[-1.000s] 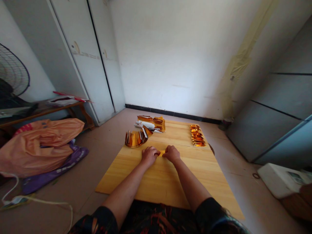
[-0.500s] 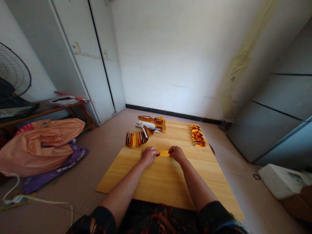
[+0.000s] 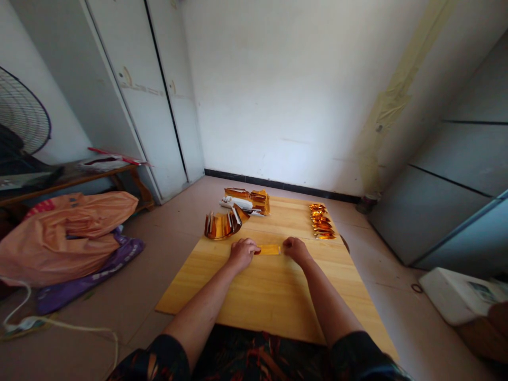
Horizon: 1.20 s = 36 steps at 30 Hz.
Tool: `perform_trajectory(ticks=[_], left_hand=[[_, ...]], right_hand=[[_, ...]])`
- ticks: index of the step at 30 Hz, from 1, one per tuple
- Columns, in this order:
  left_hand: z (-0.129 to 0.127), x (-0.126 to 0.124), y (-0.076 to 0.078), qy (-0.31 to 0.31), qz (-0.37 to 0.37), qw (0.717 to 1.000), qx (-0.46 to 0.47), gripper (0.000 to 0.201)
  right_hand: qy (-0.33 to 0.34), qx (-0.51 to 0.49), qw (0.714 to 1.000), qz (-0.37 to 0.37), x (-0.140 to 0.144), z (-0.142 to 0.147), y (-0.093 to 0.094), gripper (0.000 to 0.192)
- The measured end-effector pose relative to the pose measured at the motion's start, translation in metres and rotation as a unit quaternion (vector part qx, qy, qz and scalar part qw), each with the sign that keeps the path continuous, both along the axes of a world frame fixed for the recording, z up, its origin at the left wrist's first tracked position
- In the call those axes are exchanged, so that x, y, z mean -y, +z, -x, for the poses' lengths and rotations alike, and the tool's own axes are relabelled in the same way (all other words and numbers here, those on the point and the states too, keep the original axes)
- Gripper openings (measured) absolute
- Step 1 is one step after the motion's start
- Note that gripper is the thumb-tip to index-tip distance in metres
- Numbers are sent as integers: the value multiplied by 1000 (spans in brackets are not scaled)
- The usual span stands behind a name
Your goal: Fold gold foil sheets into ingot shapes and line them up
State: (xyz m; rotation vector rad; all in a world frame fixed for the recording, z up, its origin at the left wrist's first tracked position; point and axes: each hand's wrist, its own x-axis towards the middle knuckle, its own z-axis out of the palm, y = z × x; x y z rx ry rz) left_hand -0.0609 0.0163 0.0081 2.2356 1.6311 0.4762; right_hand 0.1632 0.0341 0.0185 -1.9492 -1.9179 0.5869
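A narrow gold paper strip (image 3: pixel 270 250) lies flat on the wooden board (image 3: pixel 273 286). My left hand (image 3: pixel 243 252) presses down on its left end with fingers curled. My right hand (image 3: pixel 296 248) rests at the strip's right end, fingers closed against the edge. Both forearms reach forward over the board from the bottom of the view.
A curved stack of gold foil sheets (image 3: pixel 222 224) and a bundle of gold and white paper (image 3: pixel 248 201) sit at the board's far left. A row of folded gold pieces (image 3: pixel 320 220) lies far right. Orange bags (image 3: pixel 67 230), a fan (image 3: pixel 21 114), and a white box (image 3: pixel 460 293) surround the board.
My right hand has slid to the right along the strip, away from the left hand, so more of the gold strip shows between them. The left hand has stayed in place.
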Motion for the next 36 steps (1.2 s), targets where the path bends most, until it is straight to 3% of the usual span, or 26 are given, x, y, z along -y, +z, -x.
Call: perform_trajectory(ticks=[4,8,11,16,22,26,36], left_hand=[[-2,1,-3,14,-14,1000,6,25],[-5,4,-2,28,-18,999,10,21],[-6,5,-4,25,-27,999,15,28],[-5,3,-11,34,-58,997,39,46],[-4,9,-8,10,-111,991,79,29],[-4,12,-7,-15,-126,990,65,18],[-4,12,-13,-31,-127,991,25,17]], right_hand=[[-3,-1,1000,1,3,9,1,34],[29,65,997,-3,9,23,2,38],[48,95,994,-15,12,26,-1,31],[31,63,996,-49,18,28,-5,20],[22,36,993,-114,28,33,-9,7],[56,45,989,-132,30,32,-14,7],[142,62,976,-151,39,8,-15,15]])
